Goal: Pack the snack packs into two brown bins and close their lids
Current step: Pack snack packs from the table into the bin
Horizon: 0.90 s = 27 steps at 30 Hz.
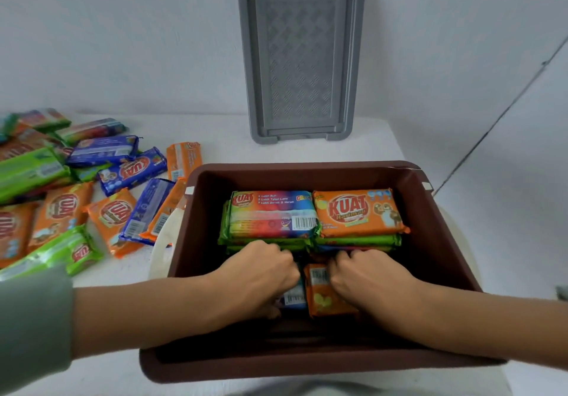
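Head view: orange pack [358, 212] reads KUAT (brown bin [307, 166]).

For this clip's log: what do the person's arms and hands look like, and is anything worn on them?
The left arm wears a plain, unmarked grey-green sleeve that ends well above the wrist. The right forearm shows no sleeve within the frame. The left hand and right hand are bare: no gloves, and no ring, watch or bracelet is visible.

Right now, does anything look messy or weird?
Yes: the loose snack packs left of the brown bin lie jumbled, overlapping at all angles. The grey lid stands propped against the wall, off the bin.
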Each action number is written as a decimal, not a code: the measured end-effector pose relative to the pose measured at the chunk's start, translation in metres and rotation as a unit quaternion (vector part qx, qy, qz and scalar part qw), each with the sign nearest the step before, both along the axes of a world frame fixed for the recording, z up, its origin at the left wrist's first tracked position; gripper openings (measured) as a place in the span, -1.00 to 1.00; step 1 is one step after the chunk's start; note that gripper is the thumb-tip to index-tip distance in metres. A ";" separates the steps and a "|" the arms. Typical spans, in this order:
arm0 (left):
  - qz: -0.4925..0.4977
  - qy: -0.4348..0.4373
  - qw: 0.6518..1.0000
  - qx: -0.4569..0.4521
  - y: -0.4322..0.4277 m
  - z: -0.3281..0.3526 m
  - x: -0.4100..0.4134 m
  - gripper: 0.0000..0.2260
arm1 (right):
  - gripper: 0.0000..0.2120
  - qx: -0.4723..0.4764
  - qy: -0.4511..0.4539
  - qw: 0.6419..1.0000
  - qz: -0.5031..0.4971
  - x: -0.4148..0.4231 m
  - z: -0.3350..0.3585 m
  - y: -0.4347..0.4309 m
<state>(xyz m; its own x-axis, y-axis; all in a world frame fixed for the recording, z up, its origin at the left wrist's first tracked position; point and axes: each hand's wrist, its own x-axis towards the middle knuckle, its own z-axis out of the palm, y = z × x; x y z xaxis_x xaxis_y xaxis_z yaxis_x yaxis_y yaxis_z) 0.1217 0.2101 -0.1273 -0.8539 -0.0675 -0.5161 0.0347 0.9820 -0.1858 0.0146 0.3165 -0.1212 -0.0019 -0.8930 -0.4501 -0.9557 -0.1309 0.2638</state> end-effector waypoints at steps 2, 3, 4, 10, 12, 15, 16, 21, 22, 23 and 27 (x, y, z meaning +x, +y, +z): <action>-0.011 0.005 1.000 0.000 -0.002 -0.001 0.000 -0.53 | -0.75 -0.014 0.020 1.000 0.003 -0.003 0.001 -0.001; -0.016 0.004 1.000 0.000 -0.003 -0.001 -0.001 -0.50 | -0.72 -0.010 0.012 1.000 0.022 -0.003 -0.006 0.000; -0.021 0.000 1.000 -0.001 -0.003 -0.002 -0.001 -0.48 | -0.68 0.015 0.004 1.000 0.020 -0.003 -0.009 0.001; -0.028 -0.005 0.999 0.015 -0.006 -0.001 -0.002 -0.55 | -0.74 -0.006 -0.009 1.000 0.028 -0.002 -0.017 -0.006; -0.023 0.003 0.999 0.024 -0.005 -0.001 -0.001 -0.60 | -0.72 -0.029 -0.012 0.999 0.014 -0.001 -0.012 -0.007; -0.020 0.012 0.999 0.033 -0.004 0.001 -0.001 -0.62 | -0.73 -0.036 -0.029 0.999 0.002 0.000 -0.006 -0.009; -0.017 0.014 0.999 0.036 -0.005 0.001 -0.002 -0.62 | -0.71 -0.026 -0.022 0.999 0.018 -0.003 -0.011 -0.008; 0.019 0.045 0.991 0.121 -0.013 0.008 -0.001 -0.54 | -0.63 -0.017 -0.088 0.996 -0.011 -0.008 0.008 -0.006; 0.036 0.059 0.985 0.158 -0.016 0.013 0.003 -0.55 | -0.64 -0.031 -0.114 0.993 -0.018 -0.010 0.016 -0.007; 0.051 0.078 0.976 0.194 -0.020 0.020 0.006 -0.58 | -0.66 -0.055 -0.139 0.989 -0.019 -0.012 0.026 -0.010; 0.137 0.199 0.929 0.281 -0.044 0.059 0.028 -0.72 | -0.71 -0.144 -0.213 0.966 -0.013 -0.007 0.076 -0.035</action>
